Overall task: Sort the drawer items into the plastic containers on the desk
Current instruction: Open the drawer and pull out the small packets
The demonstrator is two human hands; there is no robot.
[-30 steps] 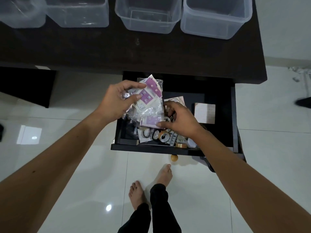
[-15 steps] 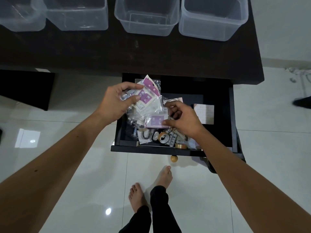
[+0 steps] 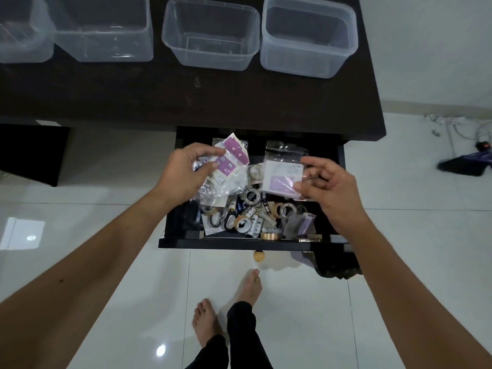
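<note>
Plastic packets fill both hands above the open drawer [image 3: 342, 182]: left hand [image 3: 186, 173] clamped on a bunch, right hand [image 3: 328, 186] pinching one; slick sleeves may slip before reaching the containers [image 3: 210, 35]

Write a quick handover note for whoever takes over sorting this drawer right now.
Left hand: holds a bunch of clear packets with purple cards above the drawer.
Right hand: pinches one purple-labelled packet, lifted clear of the pile.
Drawer: open, with tape rolls, batteries and scissors inside.
Containers: four on the desk; the two fully in view look empty.
Done: nothing visibly sorted. Left: everything.
</note>
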